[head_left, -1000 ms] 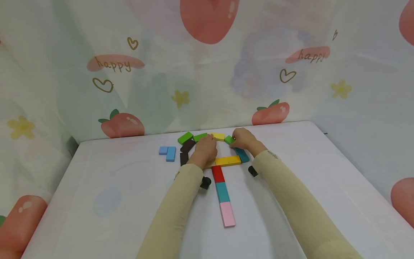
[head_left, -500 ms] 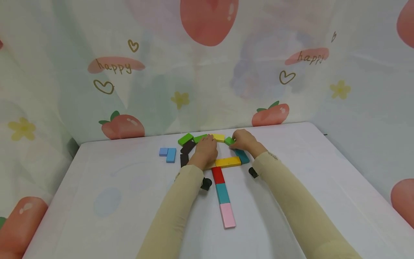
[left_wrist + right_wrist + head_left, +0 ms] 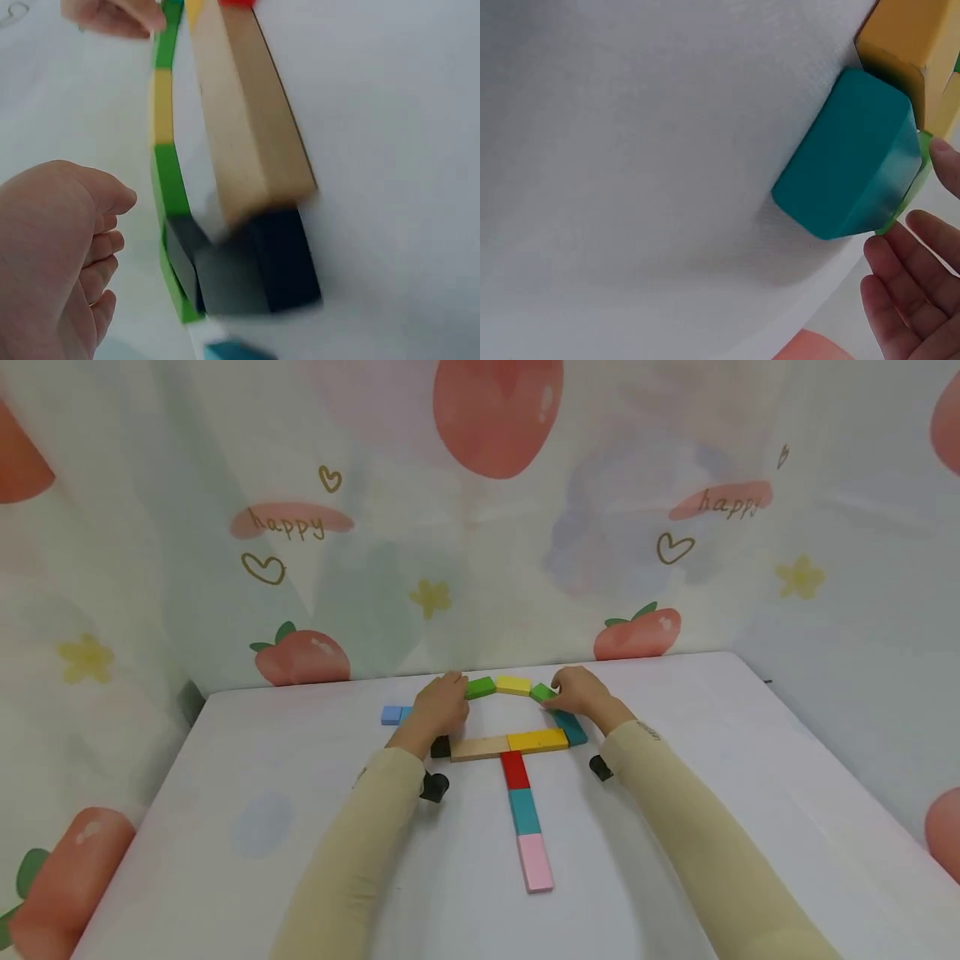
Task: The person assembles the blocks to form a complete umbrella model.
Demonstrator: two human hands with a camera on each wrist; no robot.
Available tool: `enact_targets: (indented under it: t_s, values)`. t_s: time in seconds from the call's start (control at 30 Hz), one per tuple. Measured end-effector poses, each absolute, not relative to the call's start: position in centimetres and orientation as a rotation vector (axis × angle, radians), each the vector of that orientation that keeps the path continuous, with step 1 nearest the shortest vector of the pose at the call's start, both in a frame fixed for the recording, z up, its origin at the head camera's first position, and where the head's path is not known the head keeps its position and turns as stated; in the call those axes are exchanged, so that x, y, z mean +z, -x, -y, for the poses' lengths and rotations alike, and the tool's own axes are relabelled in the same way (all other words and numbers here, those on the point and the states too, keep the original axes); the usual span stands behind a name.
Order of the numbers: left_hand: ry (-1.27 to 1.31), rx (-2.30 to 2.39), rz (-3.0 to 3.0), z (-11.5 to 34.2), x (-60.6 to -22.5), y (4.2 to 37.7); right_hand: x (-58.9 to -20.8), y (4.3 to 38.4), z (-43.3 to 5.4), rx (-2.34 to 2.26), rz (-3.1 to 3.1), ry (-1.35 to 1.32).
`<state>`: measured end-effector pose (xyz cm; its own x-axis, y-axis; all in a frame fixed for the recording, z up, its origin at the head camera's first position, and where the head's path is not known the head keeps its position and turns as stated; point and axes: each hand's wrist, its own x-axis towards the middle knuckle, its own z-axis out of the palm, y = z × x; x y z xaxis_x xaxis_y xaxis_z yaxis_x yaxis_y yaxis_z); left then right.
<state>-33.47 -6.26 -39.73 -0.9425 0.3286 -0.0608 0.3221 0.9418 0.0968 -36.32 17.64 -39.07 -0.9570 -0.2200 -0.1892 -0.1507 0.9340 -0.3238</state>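
My right hand (image 3: pixel 583 690) pinches a small green block (image 3: pixel 542 692) between thumb and fingers, at the end of a teal block (image 3: pixel 844 154). My left hand (image 3: pixel 441 703) is over the left side of the outline, its fingers loosely curled with nothing between them. In the left wrist view it is beside the black blocks (image 3: pixel 236 274) and another green block (image 3: pixel 171 180). A yellow block (image 3: pixel 513 685) lies between the two green ones. A plain wooden block (image 3: pixel 480 748) and an orange-yellow block (image 3: pixel 537 741) form the straight bottom side.
Below the straight side runs a column of a red block (image 3: pixel 515 770), a teal block (image 3: pixel 525 812) and a pink block (image 3: pixel 536 863). Light blue blocks (image 3: pixel 392 715) lie to the left, partly hidden by my left hand. A printed cloth backdrop (image 3: pixel 480 552) rises behind the white table (image 3: pixel 712 760).
My left hand has moved left, uncovering the wooden block and the green block beside the yellow one, and now covers the black blocks. My right hand keeps its pinch. The head view shifted slightly.
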Motion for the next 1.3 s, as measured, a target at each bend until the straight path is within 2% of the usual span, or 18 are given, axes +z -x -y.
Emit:
enact_targets:
  t_s: [0.27,0.57,1.03,1.3]
  values:
    - [-0.447,0.288,-3.025,11.1,-40.5,32.5,-38.8,35.5,-18.5,-0.500,-2.898,0.311]
    - [-0.510,0.366,-3.026,14.7,-40.4,30.2,-38.3,34.0,-20.2,-0.491,-2.932,0.351]
    - [-0.434,0.490,-2.955,17.0,-40.6,28.5,-38.5,31.5,-22.2,-0.480,-2.983,0.436]
    - [-0.550,0.417,-2.990,16.5,-41.3,27.5,-38.5,29.0,-23.2,-0.558,-2.994,0.522]
